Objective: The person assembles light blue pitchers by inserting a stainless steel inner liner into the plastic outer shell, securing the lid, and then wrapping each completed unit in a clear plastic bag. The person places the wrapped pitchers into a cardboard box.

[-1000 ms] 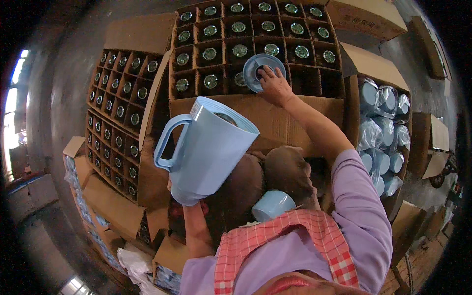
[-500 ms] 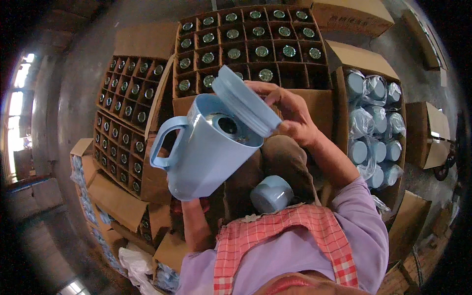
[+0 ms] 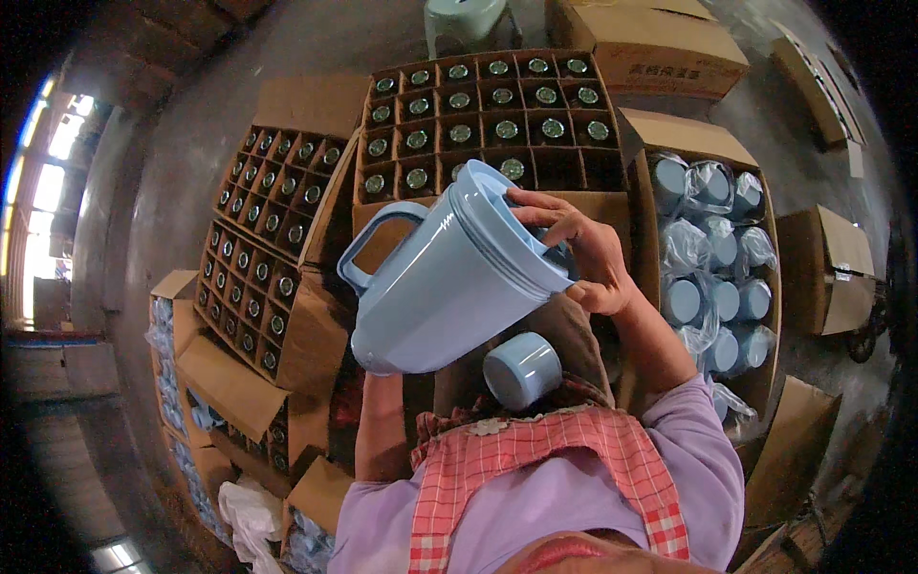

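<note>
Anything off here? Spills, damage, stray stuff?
No spill or damage visible. One oddity: a blue cup lies loose in the person's lap, while similar blue pieces sit packed with plastic in the right-hand carton. The blue jug is tipped, but the right hand grips its top piece.

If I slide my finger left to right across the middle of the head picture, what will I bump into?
Bright window, divided carton, pale blue jug, right hand, open carton of blue pieces, brown box.
</note>
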`<state>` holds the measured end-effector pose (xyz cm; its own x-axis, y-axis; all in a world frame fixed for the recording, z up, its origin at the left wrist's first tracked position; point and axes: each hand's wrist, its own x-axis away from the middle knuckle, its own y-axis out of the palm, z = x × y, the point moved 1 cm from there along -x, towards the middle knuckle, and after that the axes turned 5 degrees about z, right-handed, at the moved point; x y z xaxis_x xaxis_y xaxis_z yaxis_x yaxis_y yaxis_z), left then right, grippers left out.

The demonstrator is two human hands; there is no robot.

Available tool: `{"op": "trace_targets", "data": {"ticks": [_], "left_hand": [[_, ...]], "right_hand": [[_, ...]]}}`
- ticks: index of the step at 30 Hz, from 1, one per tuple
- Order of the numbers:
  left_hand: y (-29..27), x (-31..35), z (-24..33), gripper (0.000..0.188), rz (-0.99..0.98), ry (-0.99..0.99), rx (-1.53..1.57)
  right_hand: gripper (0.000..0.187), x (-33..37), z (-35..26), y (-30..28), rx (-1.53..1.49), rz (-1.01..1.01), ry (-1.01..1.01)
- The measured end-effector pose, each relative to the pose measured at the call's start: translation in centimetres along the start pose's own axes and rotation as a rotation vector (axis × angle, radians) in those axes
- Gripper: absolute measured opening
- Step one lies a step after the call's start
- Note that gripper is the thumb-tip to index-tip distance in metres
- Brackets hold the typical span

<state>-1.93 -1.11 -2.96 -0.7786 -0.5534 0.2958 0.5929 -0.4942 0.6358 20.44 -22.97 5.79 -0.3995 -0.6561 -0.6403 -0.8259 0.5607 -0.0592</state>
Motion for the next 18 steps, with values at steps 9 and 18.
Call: {"op": "trace_targets", "data": {"ticks": [9, 18], "left_hand": [[1.5, -0.2, -0.6, 0.038, -0.058, -0.032, -0.010], [2.2, -0.1, -1.6, 0.038, -0.074, -0.059, -0.011]], "right_hand": [[0.049, 1.5, -1.4, 0.1, 0.023, 0.175, 0.090], [0.046, 1.4, -1.7, -0.2, 0.088, 0.256, 0.113]]}}
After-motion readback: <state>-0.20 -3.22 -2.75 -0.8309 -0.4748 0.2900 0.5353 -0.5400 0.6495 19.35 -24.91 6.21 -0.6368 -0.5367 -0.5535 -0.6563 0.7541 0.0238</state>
